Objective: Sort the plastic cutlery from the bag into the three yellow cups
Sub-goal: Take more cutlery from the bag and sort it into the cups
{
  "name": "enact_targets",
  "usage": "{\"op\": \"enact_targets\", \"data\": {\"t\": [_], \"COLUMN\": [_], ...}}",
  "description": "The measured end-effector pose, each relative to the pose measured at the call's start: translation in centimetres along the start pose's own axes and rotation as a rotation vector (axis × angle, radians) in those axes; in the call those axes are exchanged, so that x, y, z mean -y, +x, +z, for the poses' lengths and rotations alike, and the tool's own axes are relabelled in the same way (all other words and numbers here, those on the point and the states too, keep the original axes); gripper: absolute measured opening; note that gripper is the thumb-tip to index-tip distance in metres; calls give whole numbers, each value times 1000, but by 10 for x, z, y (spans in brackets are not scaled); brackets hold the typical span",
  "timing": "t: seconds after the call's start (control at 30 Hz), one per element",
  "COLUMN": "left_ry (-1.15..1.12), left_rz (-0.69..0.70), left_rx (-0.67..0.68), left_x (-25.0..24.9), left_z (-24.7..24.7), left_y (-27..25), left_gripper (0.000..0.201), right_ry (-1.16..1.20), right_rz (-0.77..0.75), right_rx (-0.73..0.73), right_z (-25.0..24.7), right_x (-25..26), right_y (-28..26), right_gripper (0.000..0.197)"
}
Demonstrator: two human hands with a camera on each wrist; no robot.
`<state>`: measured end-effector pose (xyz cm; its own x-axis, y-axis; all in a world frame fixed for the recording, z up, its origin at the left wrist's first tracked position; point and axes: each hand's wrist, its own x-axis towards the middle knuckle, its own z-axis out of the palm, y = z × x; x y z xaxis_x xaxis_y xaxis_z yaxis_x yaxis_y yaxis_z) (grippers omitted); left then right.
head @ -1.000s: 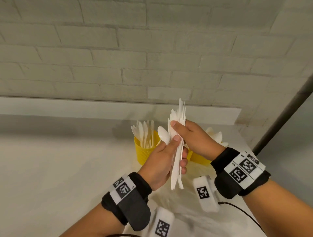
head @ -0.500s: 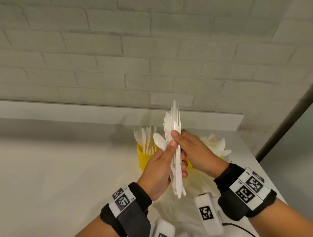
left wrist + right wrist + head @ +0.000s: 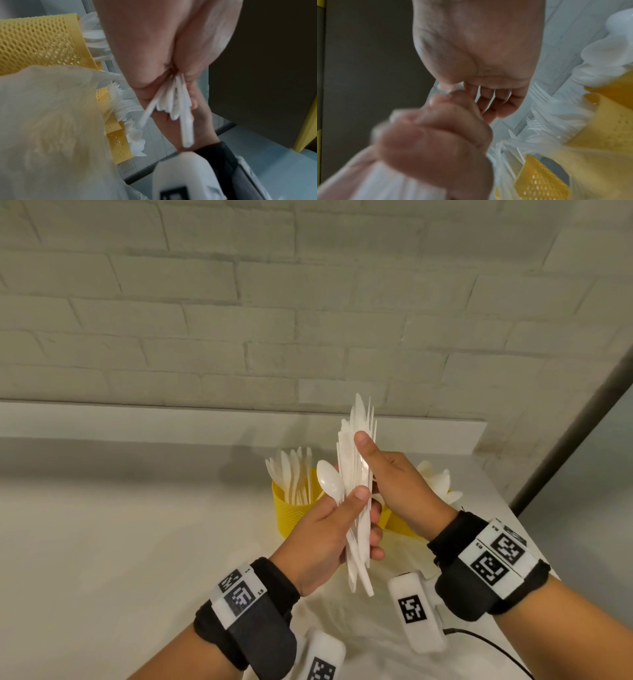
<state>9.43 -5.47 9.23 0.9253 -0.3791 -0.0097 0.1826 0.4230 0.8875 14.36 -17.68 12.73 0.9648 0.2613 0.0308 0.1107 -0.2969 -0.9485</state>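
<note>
My left hand (image 3: 363,508) grips an upright bundle of white plastic cutlery (image 3: 356,460) by its lower half, and one spoon (image 3: 329,481) sticks out to the left. My right hand (image 3: 368,460) pinches the bundle's upper part, thumb in front. Behind stands a yellow mesh cup (image 3: 291,511) with white cutlery in it. A second yellow cup (image 3: 400,523) shows partly behind my right hand, spoons (image 3: 440,479) above it. In the left wrist view the handles (image 3: 176,108) fan out below my fist, beside a cup of forks (image 3: 120,102). The plastic bag (image 3: 51,121) lies below.
The white table (image 3: 137,542) runs along a white brick wall (image 3: 308,302) with a low ledge (image 3: 171,422). The table's right edge (image 3: 496,484) drops off near a dark post (image 3: 565,436). A black cable (image 3: 486,642) trails from my right wrist.
Both hands keep hold of the bundle. It has risen slightly, and my right thumb sits a little higher on it.
</note>
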Motion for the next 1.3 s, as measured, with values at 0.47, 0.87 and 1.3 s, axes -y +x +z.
{"op": "enact_targets", "data": {"t": [0.47,0.87,1.3], "left_ry": [-17,-1,-269], "left_rz": [-72,-199,-168], "left_rx": [3,-206,-230], "left_x": [1,-4,-4], "left_z": [-4,-21,-4], "left_y": [8,9,12], "left_gripper": [42,48,34], "right_ry": [27,-117,-193], "right_rz": [22,-281,-382], "right_rx": [70,-228,-283], "right_z": [-4,-12,13], "right_x": [-2,21,17], "right_y": [2,7,-8], "right_gripper": [37,33,22]}}
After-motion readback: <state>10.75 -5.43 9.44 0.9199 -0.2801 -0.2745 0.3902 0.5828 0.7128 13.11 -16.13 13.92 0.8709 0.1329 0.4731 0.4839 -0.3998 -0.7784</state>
